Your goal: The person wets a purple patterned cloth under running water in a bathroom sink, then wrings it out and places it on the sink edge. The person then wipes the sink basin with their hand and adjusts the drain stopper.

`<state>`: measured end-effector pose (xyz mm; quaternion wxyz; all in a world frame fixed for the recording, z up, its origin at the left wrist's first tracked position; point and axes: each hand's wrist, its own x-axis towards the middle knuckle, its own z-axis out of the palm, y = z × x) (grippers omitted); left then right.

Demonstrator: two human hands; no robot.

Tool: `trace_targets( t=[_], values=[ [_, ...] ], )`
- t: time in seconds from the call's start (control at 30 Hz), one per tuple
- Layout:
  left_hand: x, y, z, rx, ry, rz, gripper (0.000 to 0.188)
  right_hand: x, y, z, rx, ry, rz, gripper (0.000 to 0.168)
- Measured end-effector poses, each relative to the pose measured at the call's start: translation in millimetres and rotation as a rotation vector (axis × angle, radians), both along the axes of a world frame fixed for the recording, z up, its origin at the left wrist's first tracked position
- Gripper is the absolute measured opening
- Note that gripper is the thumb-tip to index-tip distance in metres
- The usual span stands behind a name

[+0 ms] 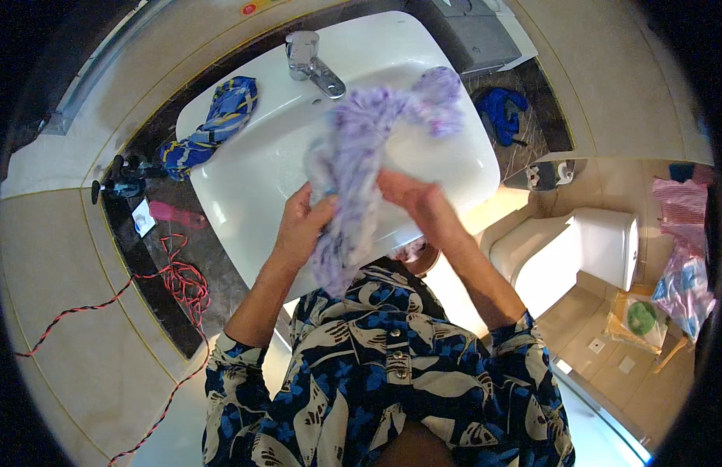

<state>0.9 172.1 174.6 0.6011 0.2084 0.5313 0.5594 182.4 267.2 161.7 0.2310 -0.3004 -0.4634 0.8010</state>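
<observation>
A bunched purple-and-white cloth (361, 140), blurred by motion, hangs across the white washbasin (256, 192). My left hand (305, 222) grips its left side, thumb on top. On the other side, my right hand (413, 198) is against the cloth with its fingers partly behind it, and how firmly it holds is hidden. One end of the cloth spreads toward the basin's far right; the other hangs near my shirt. The chrome mixer tap (314, 64) stands beyond the cloth at the back rim. A blue-and-yellow checked cloth (215, 128) lies over the basin's left rim.
Left of the basin, the dark counter (220, 280) holds a pink brush-like item (177, 215), a tangled red-and-black cord (183, 286) and black bottles (124, 175). A blue cloth (501, 114) lies at the right. A toilet (559, 251) stands farther right. Below the rim is a bucket (422, 260).
</observation>
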Motion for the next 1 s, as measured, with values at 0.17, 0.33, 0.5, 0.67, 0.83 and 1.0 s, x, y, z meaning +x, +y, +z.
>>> trace_targets(
  t=[0.17, 0.33, 0.5, 0.67, 0.83, 1.0],
  values=[
    [8.3, -7.3, -5.3, 0.023, 0.405, -0.192, 0.033, -19.2, -22.8, 15.7, -0.037, -0.228, 0.053, 0.028],
    [-0.5, -7.3, 1.0, -0.002, 0.288, 0.201, 0.020, -13.5, -7.1, 2.7, -0.190, 0.041, -0.491, 0.025],
    [-48.7, 2.7, 3.5, 0.196, 0.318, 0.348, 0.023, 7.8, 28.6, 23.4, -0.091, 0.241, -0.635, 0.036],
    [-45.5, 13.6, 9.8, -0.190, -0.398, 0.051, 0.039, 2.1, 36.1, 48.8, 0.011, 0.201, -0.547, 0.031],
    [-12.9, 9.9, -0.5, -0.292, -0.203, -0.178, 0.052, -5.1, 34.4, 53.1, 0.317, -0.103, -0.371, 0.029],
    [-25.7, 24.1, 52.2, 0.054, 0.160, 0.004, 0.027, 24.5, 56.4, 42.5, 0.375, -0.346, -0.270, 0.028]
  ],
)
